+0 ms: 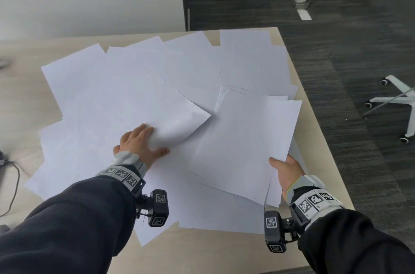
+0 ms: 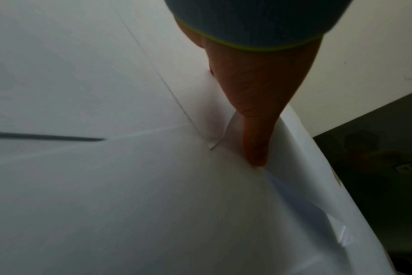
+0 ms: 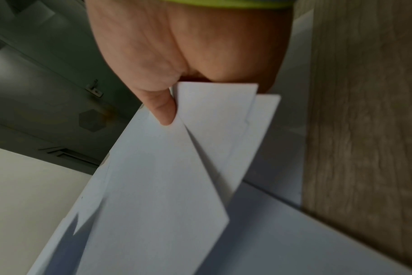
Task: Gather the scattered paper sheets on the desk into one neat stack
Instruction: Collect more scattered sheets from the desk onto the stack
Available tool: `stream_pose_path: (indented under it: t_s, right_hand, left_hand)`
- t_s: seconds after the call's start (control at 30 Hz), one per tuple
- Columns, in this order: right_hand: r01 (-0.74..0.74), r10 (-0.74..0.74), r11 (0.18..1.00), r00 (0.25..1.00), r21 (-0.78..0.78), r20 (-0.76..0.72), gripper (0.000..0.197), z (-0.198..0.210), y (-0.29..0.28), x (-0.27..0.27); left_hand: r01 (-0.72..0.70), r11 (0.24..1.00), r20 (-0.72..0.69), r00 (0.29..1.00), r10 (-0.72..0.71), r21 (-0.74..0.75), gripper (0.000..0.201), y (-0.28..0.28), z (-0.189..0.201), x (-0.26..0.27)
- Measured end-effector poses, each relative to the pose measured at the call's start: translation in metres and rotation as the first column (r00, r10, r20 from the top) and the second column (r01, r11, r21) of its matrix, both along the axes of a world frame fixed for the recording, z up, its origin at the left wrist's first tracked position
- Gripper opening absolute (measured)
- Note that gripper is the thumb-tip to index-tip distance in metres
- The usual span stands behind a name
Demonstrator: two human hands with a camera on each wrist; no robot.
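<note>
- While the right hand (image 1: 286, 168) pinches the gathered stack (image 1: 244, 139) at its near right corner, thumb on top and fingers under, the left hand (image 1: 140, 145) works on the next sheet.
- Left fingers are tucked under the near edge of the lifted sheet (image 1: 170, 121). The left-wrist view shows the thumb (image 2: 254, 145) meeting the curled paper, so I read this as a light grip on that one sheet.
- That sheet lies mid-table, with its right corner raised and pointing at the stack, just beside it.
- The loose sheets (image 1: 112, 76) fan across most of the table (image 1: 20, 98), overlapping, and some poke past the right edge.
- To do this step well:
  - Lift the sheet clear rather than dragging it, since dragging would likely pull its neighbours along.
  - Check that only one layer comes up.
  - Slide it flat onto the top of the stack and let the right thumb rise briefly to admit it.
- The stack is fanned in the right-wrist view (image 3: 200, 130), so keep the pinch firm and square the edges soon, before more sheets go on.
- Risk: creasing the curled corner if it is squeezed hard.
</note>
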State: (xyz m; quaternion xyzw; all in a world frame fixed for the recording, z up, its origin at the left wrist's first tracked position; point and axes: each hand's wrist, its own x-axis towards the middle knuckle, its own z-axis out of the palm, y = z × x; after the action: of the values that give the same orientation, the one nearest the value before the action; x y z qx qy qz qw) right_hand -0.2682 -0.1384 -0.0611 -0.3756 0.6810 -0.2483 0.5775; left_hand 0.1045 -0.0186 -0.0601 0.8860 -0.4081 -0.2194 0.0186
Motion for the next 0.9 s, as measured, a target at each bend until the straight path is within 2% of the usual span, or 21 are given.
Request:
stream_pose_path:
  t_s: [0.07,0.17,0.23,0.3,0.37,0.4,0.47,0.53,0.63,0.7,0.77,0.83,0.87,0.9]
  right_hand:
    - [-0.005,0.005,1.0,1.0,0.001,-0.004,0.022,0.001,0.0,0.001]
    - [0.008,-0.008,1.0,1.0,0.0,0.009,0.024,0.001,0.0,0.001]
    - [0.007,-0.007,1.0,1.0,0.001,0.001,0.024,-0.002,-0.001,0.001]
    - [-0.003,0.003,1.0,1.0,0.0,0.012,0.023,-0.002,-0.002,0.0]
    - [-0.019,0.019,1.0,1.0,0.007,0.015,0.02,-0.003,-0.001,-0.001]
    - [-0.042,0.042,0.999,0.999,0.011,0.017,0.02,-0.003,0.0,-0.003]
    - [-0.053,0.052,0.998,0.998,0.044,0.035,0.028,0.0,0.003,-0.005]
    - [-0.077,0.071,0.994,0.995,0.076,0.073,0.032,0.008,0.005,-0.007]
    - [-0.083,0.08,0.992,0.996,0.099,0.031,0.016,0.022,0.006,-0.011]
    - [-0.043,0.042,0.993,0.999,0.111,0.011,0.021,0.024,0.007,-0.014]
    - [0.004,-0.004,0.986,1.0,0.164,0.002,0.042,0.021,0.007,-0.016]
    - [0.069,-0.082,0.963,0.996,0.262,0.041,0.072,0.014,0.005,-0.015]
    - [0.06,-0.078,0.963,0.995,0.263,0.06,0.08,0.017,0.007,-0.013]
    - [-0.028,0.035,0.977,0.999,0.209,-0.028,0.082,0.02,0.007,-0.016]
  left_hand:
    - [-0.059,0.995,-0.032,0.998,0.056,-0.083,0.074,-0.004,-0.001,0.007]
    - [-0.171,0.957,-0.16,0.978,0.136,-0.233,0.055,-0.013,0.008,0.001]
    - [-0.196,0.937,-0.223,0.966,0.133,-0.289,0.046,-0.019,0.019,-0.014]
    - [-0.115,0.937,-0.249,0.968,0.031,-0.329,0.054,-0.024,0.026,-0.032]
    - [0.083,0.927,-0.247,0.952,-0.182,-0.365,0.063,-0.028,0.028,-0.05]
    - [0.212,0.903,-0.23,0.922,-0.312,-0.375,0.066,-0.029,0.027,-0.058]
    - [0.444,0.844,-0.205,0.834,-0.512,-0.301,0.073,-0.03,0.022,-0.07]
    - [0.597,0.788,-0.21,0.76,-0.616,-0.151,0.084,-0.029,0.014,-0.077]
    - [0.694,0.72,-0.207,0.703,-0.681,-0.011,0.096,-0.026,0.006,-0.087]
    - [0.726,0.688,-0.194,0.676,-0.711,0.007,0.095,-0.024,0.005,-0.096]
    - [0.732,0.682,-0.186,0.67,-0.719,0.002,0.09,-0.024,0.004,-0.107]
    - [0.723,0.691,-0.185,0.679,-0.711,-0.002,0.085,-0.023,0.004,-0.117]
    - [0.717,0.697,-0.183,0.685,-0.705,0.001,0.082,-0.023,0.004,-0.121]
    - [0.711,0.703,-0.181,0.692,-0.699,0.005,0.08,-0.023,0.004,-0.124]
